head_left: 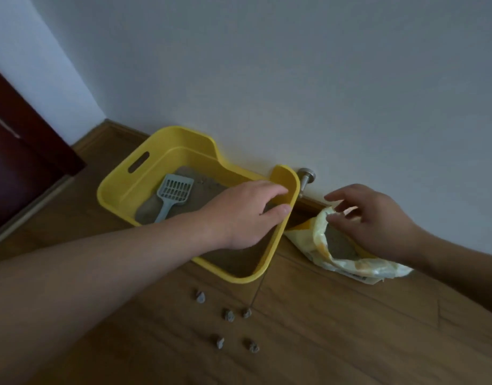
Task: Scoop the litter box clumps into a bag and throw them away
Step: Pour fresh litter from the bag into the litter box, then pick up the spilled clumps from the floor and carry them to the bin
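- Clumps (229, 315): five loose on floor (350, 329), just in front of litter box (111, 190). Probably light and crumbly, so lift from beneath with scoop (174, 194), not fingers.
- Left hand (247, 215) slack, empty, at box rim.
- Right hand (375, 218) spread over soft bag (378, 269).

Wood floor (350, 343) carried a yellow litter box (114, 187) vs. the wall (294, 79), plastic bag (350, 266) just beside it, & five clumps (229, 315) loose nearby.

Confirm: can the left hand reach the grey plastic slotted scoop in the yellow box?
Probably yes: the grey plastic slotted scoop lies uncovered on the litter, with the left hand close beside it.
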A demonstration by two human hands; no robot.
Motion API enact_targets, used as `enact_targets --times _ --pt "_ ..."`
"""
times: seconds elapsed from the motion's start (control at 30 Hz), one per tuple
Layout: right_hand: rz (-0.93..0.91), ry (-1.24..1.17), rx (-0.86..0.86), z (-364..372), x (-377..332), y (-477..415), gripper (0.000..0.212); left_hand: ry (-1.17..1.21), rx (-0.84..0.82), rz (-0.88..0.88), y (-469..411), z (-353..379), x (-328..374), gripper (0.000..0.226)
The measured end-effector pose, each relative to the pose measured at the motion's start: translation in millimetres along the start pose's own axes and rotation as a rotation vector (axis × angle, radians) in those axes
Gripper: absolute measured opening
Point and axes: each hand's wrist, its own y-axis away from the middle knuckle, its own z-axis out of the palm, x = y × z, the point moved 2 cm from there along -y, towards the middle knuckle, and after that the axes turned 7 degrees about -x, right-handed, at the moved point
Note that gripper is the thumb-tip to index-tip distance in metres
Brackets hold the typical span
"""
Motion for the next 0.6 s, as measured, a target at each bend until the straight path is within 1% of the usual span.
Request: enact_targets --times 0.13,0.33,0.43,0.5,0.6 --pt "0.02 -0.039 -0.042 10.8 -42.6 -5.8 0.029 0.049 -0.039 -0.05 26.4 -17.4 -7.7 0.05" --pt "0.049 -0.105 -0.144 31.9 -100.1 4.1 0.034 0.121 -0.129 -0.185 77.5 -33.1 -51.3 0.049" --pt "0.011 -0.123 -0.163 51.6 -117.3 2.8 0.035 0.102 -0.131 -0.166 94.3 -22.5 -75.6 0.046" --pt "-0.036 -0.123 -0.18 68.0 -122.9 -0.6 0.036 0.079 -0.093 -0.127 101.4 -9.1 -87.5 0.042" --pt "-0.16 -0.129 -0.173 94.2 -130.0 -4.2 0.041 0.066 -0.015 -0.092 109.3 11.7 -99.9 0.037"
